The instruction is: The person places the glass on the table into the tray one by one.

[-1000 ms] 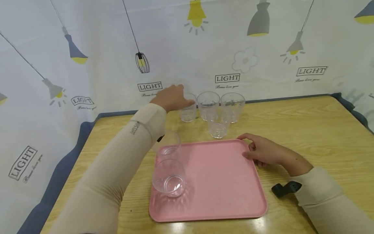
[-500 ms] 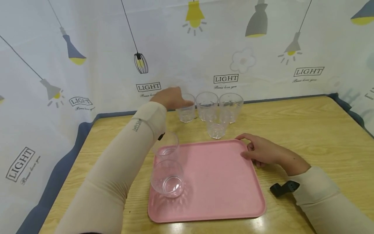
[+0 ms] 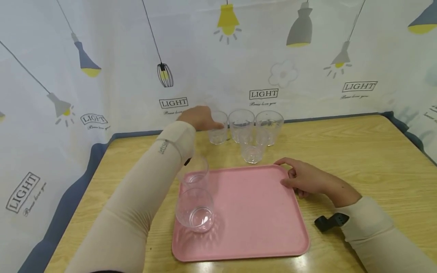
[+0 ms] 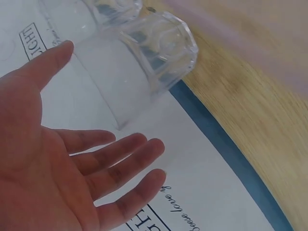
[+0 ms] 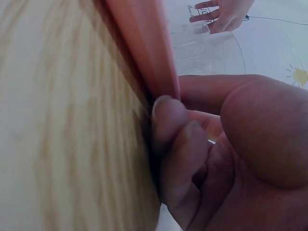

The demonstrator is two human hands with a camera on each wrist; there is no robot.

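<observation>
At the back of the table my left hand [image 3: 199, 118] is beside the leftmost clear plastic cup [image 3: 218, 131] of a row. In the left wrist view its fingers [image 4: 127, 161] and thumb are spread near the mouth of that cup, not closed round it. My right hand [image 3: 307, 177] grips the far right corner of a pink tray [image 3: 252, 212]. In the right wrist view curled fingertips [image 5: 168, 115] are tucked at the tray's rim, close to the wood. Two clear cups stand on the tray's left side, a near one [image 3: 195, 210] and a farther one [image 3: 196, 174] partly behind my left sleeve.
Two more clear cups, a middle one [image 3: 241, 125] and a right one [image 3: 269, 127], continue the back row. Another cup [image 3: 253, 148] stands before them, just beyond the tray. A printed cloth [image 3: 211, 60] hangs behind the wooden table [image 3: 358, 151].
The left hand has lowered slightly beside the leftmost cup, its fingers less raised than before. My right hand keeps its place on the tray corner. The view has shifted slightly.
</observation>
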